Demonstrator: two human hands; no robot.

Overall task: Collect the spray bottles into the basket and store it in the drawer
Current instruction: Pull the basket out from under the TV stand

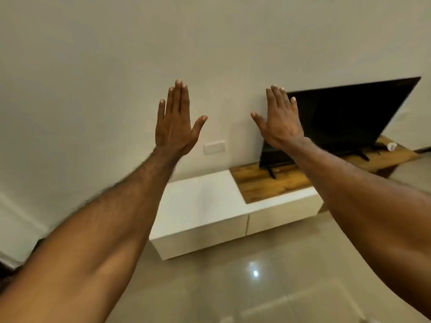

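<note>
Both hands are holding nothing: the left hand [175,122] and the right hand [279,120] are stretching out in front of the person with fingers straight and close together, thumbs spread, backs toward the camera, hanging in the air well clear of any furniture. No spray bottles and no basket are showing anywhere in this view, so where they are cannot be told. What is showing of the task's things is the drawer: two white drawer fronts [283,216] are sitting flush and closed along the face of the low white cabinet [200,199] below and between the arms.

Judging from that, either the collecting has not begun, or the basket is already lying behind one of those closed fronts; the single view is not settling which. If it is the former, everything is left: finding the bottles, gathering them, opening a drawer, storing the basket.

Further out, a dark television [349,113] is standing on a wooden top [279,180] set into the cabinet, with a small white object [391,146], too small to identify, lying near its far end. A white wall plate [214,147] is sitting just above the cabinet, and glossy floor tiles [233,287] are reflecting a light.
</note>
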